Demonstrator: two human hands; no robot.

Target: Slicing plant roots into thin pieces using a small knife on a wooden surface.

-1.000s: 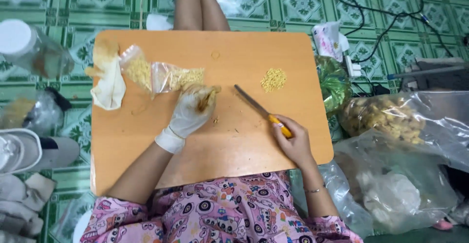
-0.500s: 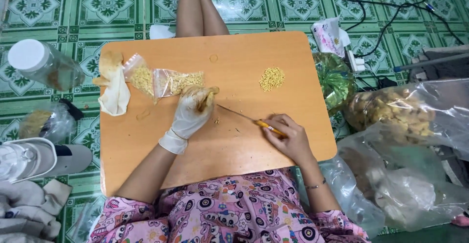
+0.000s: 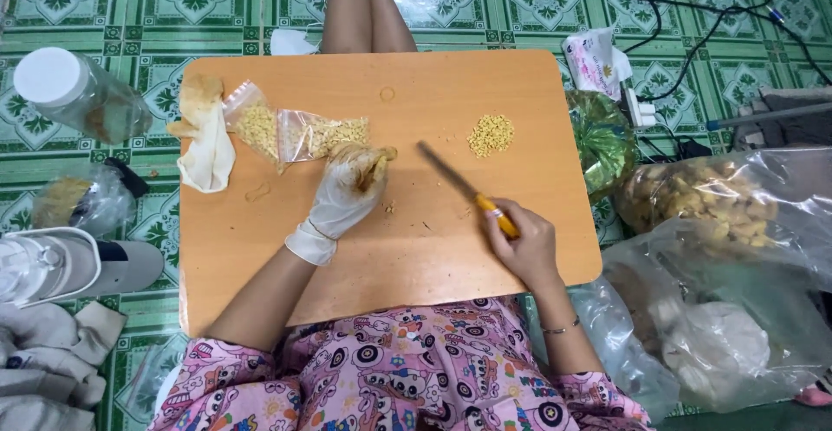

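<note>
Left hand (image 3: 347,190), in my white glove, curled palm-down on the orange table (image 3: 260,258), fingers closed around a small brownish piece (image 3: 371,164) just beside two clear bags of yellow bits (image 3: 295,132). Right hand (image 3: 520,245), bare, wrist bent, fist clamped on the orange handle of my knife (image 3: 464,184), blade angled up-left between the gloved hand and a small heap of yellow bits (image 3: 490,135); hands well apart
</note>
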